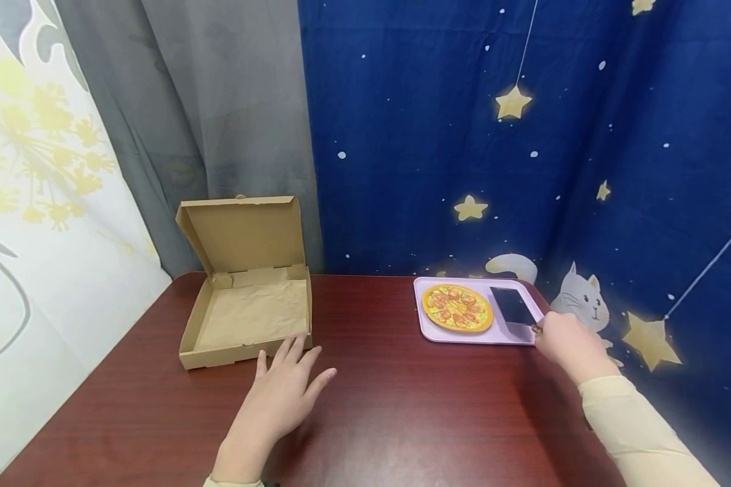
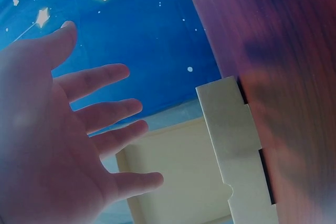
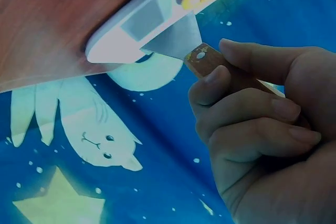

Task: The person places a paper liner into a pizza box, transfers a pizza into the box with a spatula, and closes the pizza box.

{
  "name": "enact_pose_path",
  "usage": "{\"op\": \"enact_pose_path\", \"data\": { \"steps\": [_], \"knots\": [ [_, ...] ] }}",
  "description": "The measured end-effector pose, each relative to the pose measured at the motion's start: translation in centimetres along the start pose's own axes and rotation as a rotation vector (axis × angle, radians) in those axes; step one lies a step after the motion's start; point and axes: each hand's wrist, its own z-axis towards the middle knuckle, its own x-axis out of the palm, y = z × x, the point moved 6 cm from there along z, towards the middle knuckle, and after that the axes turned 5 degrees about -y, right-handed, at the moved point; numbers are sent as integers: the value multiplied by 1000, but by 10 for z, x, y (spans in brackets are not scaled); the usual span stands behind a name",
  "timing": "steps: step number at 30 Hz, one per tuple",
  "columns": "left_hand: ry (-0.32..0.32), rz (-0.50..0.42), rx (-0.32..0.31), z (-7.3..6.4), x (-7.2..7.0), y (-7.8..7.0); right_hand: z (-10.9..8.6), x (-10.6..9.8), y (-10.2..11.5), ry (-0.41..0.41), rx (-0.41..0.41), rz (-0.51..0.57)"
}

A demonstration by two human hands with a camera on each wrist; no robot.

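Note:
My right hand [image 1: 569, 341] grips the wooden handle of a spatula [image 3: 207, 60] at the table's right side. Its flat metal blade [image 1: 513, 306] is over the right half of a pale pink tray [image 1: 502, 333]. Left of the blade, a round toy pizza [image 1: 457, 308] with a yellow crust lies on that tray. My left hand [image 1: 280, 399] is empty, fingers spread and palm down, near the front edge of a cardboard pizza box [image 1: 219, 354]. The box has its lid raised and brown paper inside; its front wall [image 2: 231, 135] also shows in the left wrist view.
The dark red wooden table [image 1: 390, 399] ends at the back against a blue star-patterned curtain [image 1: 414, 135] and a grey curtain [image 1: 250, 101]. A white patterned cloth [image 1: 49, 270] hangs along the left. The tray is at the far right corner.

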Motion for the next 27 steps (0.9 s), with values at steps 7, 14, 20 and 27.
{"op": "enact_pose_path", "data": {
  "steps": [7,14,20,27],
  "knots": [
    [8,0,-6,-1,-1,0,-1,-10,8,-5,8,-15],
    [6,0,-2,-1,-2,-1,-7,-24,27,-56,-67,-58],
    [8,-1,-9,-1,-1,0,-16,-38,44,-59,-90,-63],
    [4,-3,-11,0,-1,1,-31,-53,67,-76,-154,-63]
  ]
}}
